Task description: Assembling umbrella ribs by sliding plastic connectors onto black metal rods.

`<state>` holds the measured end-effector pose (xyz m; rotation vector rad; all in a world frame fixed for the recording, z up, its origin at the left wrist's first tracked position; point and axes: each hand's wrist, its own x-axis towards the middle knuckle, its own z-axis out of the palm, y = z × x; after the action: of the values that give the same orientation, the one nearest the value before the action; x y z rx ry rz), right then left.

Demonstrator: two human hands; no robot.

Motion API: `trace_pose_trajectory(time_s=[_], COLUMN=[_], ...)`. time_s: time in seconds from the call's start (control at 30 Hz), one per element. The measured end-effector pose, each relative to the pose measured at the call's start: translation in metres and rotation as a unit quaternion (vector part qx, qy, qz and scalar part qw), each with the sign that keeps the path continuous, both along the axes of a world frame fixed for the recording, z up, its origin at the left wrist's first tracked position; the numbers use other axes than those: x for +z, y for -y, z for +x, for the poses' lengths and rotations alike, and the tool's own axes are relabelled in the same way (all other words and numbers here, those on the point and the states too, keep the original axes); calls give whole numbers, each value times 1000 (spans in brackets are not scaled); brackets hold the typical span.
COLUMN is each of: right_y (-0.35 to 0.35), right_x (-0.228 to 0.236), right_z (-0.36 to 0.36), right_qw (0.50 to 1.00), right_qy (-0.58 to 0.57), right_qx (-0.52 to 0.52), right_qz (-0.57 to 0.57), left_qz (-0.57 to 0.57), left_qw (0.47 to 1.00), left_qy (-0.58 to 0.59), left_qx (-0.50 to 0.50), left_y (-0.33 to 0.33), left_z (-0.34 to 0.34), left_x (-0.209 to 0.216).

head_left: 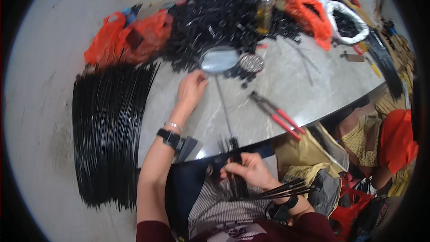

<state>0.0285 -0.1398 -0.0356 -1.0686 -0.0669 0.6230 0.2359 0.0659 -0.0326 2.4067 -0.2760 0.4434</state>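
Note:
My left hand (pixel 192 90) reaches over the table to the near edge of a round, pale blue dish (pixel 219 60). Its fingertips are pinched together, and what they hold, if anything, is too small to make out. Close to my lap, my right hand (pixel 250 169) is closed around thin black strips (pixel 282 192), some of which stick out past my wrist. A slim dark rod (pixel 224 107) runs from near the dish down toward a black piece (pixel 234 144) by my right hand. Beside the dish sits a small round container of shiny bits (pixel 251 63).
Red-handled pliers (pixel 280 118) lie at the table's near edge. A large bundle of black strips (pixel 107 134) covers the left side. Behind are a heap of black pieces (pixel 210 18), orange bags (pixel 143 36), a white bag (pixel 358 36) and a jar (pixel 264 15). Another person sits right.

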Motion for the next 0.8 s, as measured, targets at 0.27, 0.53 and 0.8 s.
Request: trace_pose_trajectory(time_s=[0.27,0.53,0.8], right_y=[3,-2,-1], right_x=[1,-2,-1], right_z=[7,3,2], right_qw=[1000,999,999], right_qy=[-21,-36,-15], right_qx=[-10,-15,-19], right_qz=[-17,-26,-34], left_qz=[98,172,155], left_qw=[986,971,975], left_qy=[35,73,83], left_qx=[-132,-151,-134], left_y=[-32,-48,-45], left_z=[-63,-109,-119], left_x=[13,9,12])
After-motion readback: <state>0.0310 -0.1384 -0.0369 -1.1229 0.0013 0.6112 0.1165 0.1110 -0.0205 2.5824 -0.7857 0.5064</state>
